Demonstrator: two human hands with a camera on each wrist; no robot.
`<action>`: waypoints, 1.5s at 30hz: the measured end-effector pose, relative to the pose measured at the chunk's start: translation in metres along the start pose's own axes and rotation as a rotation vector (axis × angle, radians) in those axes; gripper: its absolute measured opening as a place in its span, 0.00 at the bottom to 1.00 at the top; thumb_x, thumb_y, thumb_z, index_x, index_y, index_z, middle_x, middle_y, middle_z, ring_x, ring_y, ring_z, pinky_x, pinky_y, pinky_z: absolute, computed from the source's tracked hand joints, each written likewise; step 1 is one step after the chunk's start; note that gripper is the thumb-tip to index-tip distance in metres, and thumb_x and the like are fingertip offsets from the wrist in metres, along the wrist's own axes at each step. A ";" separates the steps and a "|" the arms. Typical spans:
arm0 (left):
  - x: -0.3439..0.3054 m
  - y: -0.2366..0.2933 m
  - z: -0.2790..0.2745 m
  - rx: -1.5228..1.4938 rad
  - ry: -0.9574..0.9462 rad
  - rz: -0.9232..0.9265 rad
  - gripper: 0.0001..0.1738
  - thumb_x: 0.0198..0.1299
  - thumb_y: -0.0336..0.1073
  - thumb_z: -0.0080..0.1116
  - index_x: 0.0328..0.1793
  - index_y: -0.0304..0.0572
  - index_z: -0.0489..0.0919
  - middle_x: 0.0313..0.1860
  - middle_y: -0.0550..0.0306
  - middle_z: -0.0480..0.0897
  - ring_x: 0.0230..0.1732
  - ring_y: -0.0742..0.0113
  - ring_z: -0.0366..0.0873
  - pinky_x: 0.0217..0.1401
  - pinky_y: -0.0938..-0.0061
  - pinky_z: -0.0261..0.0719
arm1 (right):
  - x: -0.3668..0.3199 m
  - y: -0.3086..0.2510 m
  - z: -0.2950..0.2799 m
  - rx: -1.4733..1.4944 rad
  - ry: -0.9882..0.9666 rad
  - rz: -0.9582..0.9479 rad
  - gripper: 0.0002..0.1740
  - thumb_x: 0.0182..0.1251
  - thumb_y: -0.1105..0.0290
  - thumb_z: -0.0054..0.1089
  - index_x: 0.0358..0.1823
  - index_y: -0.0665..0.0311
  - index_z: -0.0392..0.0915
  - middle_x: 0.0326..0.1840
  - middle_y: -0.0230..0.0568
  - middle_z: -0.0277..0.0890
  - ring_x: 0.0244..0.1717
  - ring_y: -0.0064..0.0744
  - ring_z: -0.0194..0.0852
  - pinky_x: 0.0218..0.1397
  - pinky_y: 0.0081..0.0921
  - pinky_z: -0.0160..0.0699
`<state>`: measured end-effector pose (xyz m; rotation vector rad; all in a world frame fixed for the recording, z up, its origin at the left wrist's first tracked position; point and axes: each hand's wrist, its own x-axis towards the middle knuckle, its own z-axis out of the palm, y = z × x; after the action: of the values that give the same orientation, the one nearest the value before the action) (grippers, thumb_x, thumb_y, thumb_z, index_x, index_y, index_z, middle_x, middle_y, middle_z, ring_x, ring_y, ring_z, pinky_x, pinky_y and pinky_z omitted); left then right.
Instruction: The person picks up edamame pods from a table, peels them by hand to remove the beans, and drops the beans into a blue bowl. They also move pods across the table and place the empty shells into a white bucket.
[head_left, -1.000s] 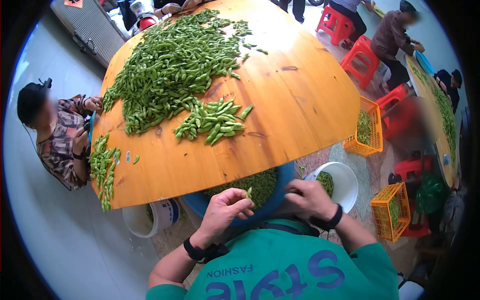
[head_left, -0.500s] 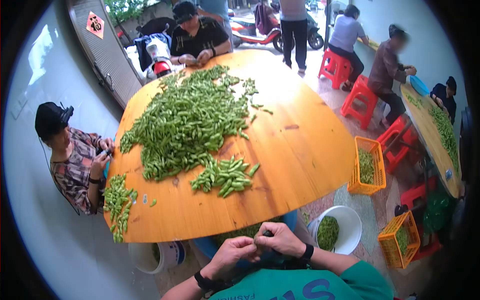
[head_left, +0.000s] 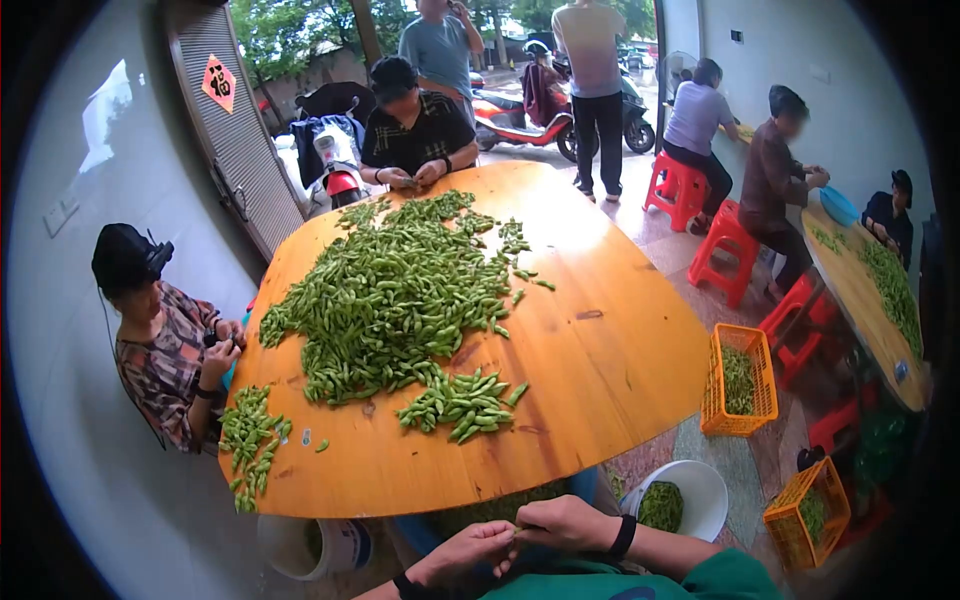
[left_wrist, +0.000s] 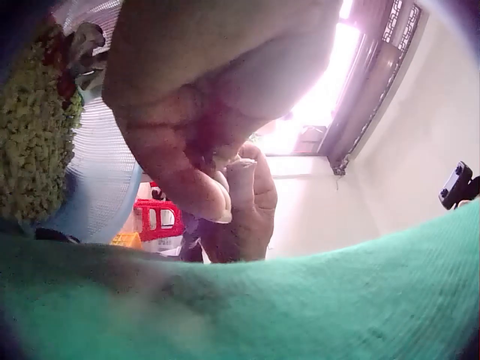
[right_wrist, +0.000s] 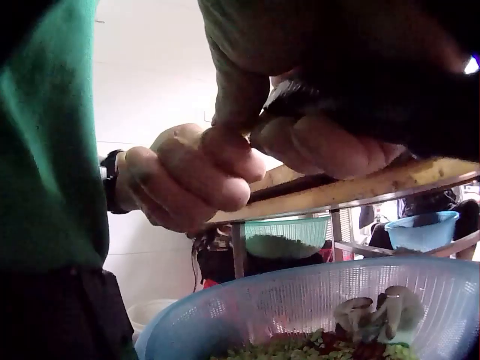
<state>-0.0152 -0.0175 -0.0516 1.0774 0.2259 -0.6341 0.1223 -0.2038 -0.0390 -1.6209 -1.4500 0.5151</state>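
Observation:
Close together at the bottom of the head view, my left hand (head_left: 478, 548) and right hand (head_left: 568, 524) meet at the fingertips, below the table's near edge. The left thumb and fingers pinch a small pod, mostly hidden between the hands. In the right wrist view, the fingers of my right hand (right_wrist: 322, 142) curl round a dark, shiny object (right_wrist: 296, 96), whose shape is unclear, while my left hand (right_wrist: 184, 176) touches them. Below is a blue basket (right_wrist: 232, 304) with green contents. A large heap of green pods (head_left: 400, 290) lies on the wooden table (head_left: 600, 370).
A smaller pod pile (head_left: 465, 403) lies nearer me. White buckets (head_left: 700, 490) stand under and beside the table, with orange crates (head_left: 768, 385) at right. One person (head_left: 165, 350) sits at left, another (head_left: 415, 130) at the far side. Red stools (head_left: 725, 255) stand further right.
My right hand has come in from the right to meet the left, which held up a pod while they were apart. The head view has tilted upward, showing more of the doorway.

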 end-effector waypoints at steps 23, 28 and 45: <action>0.000 -0.005 0.010 0.078 0.210 0.072 0.18 0.77 0.46 0.44 0.47 0.39 0.76 0.35 0.64 0.78 0.35 0.77 0.75 0.41 0.81 0.75 | -0.001 -0.003 0.013 -0.189 0.035 -0.081 0.06 0.65 0.64 0.59 0.35 0.57 0.74 0.26 0.40 0.72 0.27 0.46 0.77 0.26 0.38 0.75; 0.012 -0.028 -0.007 0.253 0.396 0.115 0.16 0.75 0.40 0.49 0.55 0.34 0.77 0.41 0.58 0.83 0.41 0.71 0.83 0.45 0.76 0.82 | -0.004 0.009 0.030 -0.162 0.131 0.032 0.07 0.64 0.65 0.61 0.35 0.60 0.76 0.26 0.42 0.73 0.28 0.48 0.77 0.28 0.40 0.75; 0.002 -0.001 0.014 0.001 0.430 0.241 0.07 0.64 0.28 0.63 0.45 0.36 0.78 0.35 0.62 0.81 0.35 0.75 0.80 0.39 0.78 0.82 | 0.004 -0.005 0.019 0.658 0.201 0.608 0.08 0.66 0.70 0.62 0.38 0.69 0.79 0.27 0.29 0.77 0.27 0.14 0.72 0.28 0.17 0.72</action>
<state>-0.0160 -0.0312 -0.0466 1.2124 0.4590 -0.1804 0.1059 -0.1944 -0.0443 -1.4786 -0.5183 1.0129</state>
